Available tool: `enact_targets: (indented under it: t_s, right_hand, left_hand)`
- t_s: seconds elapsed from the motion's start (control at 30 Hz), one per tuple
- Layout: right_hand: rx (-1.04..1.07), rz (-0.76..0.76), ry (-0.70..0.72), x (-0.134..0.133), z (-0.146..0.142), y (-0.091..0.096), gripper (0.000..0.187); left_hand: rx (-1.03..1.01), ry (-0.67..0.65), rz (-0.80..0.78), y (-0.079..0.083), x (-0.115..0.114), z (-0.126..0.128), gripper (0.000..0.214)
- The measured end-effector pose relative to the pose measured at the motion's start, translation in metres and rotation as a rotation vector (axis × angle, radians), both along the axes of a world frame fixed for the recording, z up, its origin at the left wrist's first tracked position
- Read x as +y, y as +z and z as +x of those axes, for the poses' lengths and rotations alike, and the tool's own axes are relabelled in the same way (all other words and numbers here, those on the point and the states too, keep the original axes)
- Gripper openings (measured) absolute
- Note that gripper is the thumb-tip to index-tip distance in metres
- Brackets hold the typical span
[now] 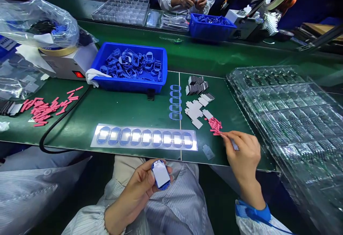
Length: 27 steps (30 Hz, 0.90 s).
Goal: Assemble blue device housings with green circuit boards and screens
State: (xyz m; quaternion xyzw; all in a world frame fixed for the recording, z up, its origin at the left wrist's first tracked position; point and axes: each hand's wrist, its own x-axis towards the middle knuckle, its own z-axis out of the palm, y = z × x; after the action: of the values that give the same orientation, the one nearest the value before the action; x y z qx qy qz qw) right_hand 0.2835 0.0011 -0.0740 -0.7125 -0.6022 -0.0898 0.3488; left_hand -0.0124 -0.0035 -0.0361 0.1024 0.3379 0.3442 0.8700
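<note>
My left hand (142, 183) holds a small blue plastic housing (166, 185) above my lap, with a white rectangular piece (160, 173) seated in it and facing up. At the near edge of a small pile of pink strips (213, 124), my right hand (242, 153) pinches the end of one strip between thumb and forefinger. White rectangular pieces (193, 110) lie just beyond that pile, with stacks of black-and-white pieces (197, 86) behind them. A blue wrist strap (249, 210) circles my right wrist.
A clear sheet (93, 142) carries a row of blue oval frames; several more frames (175, 100) form a column. A blue bin (120, 84) of housings stands behind. Clear trays (289, 110) are stacked at right. A black cable (53, 126) crosses the left side. A co-worker's hands (191, 1) work opposite.
</note>
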Motion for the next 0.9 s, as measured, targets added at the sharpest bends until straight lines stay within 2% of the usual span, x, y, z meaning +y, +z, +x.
enact_targets:
  t_s: [0.07,0.13,0.27,0.33,0.43,0.73,0.9]
  right_hand:
    - [-0.006,0.053,0.01,-0.006,-0.011,0.013,0.013]
    - [0.041,0.092,0.123,-0.014,-0.03,0.032,0.008]
    - [0.114,0.022,0.63,-0.025,-0.073,0.069,0.013]
    - [0.105,-0.035,0.751,-0.024,-0.089,0.078,0.015]
    - [0.161,-0.037,0.764,-0.021,-0.098,0.081,0.018]
    - [0.189,-0.034,0.747,-0.019,-0.099,0.079,0.019]
    - [0.198,-0.048,0.766,-0.024,-0.105,0.079,0.019]
  left_hand:
    - [-0.007,0.006,0.002,0.002,0.001,0.002,0.033]
    - [-0.016,0.007,0.005,0.004,0.001,0.004,0.034]
    - [-0.027,0.003,0.019,0.008,0.0,0.009,0.036]
    - [-0.026,0.004,0.027,0.009,-0.001,0.011,0.036]
    - [-0.018,0.004,0.033,0.011,-0.002,0.011,0.034]
    - [-0.022,-0.01,0.049,0.014,-0.003,0.01,0.032]
    - [-0.019,0.024,0.044,0.015,-0.003,0.01,0.033]
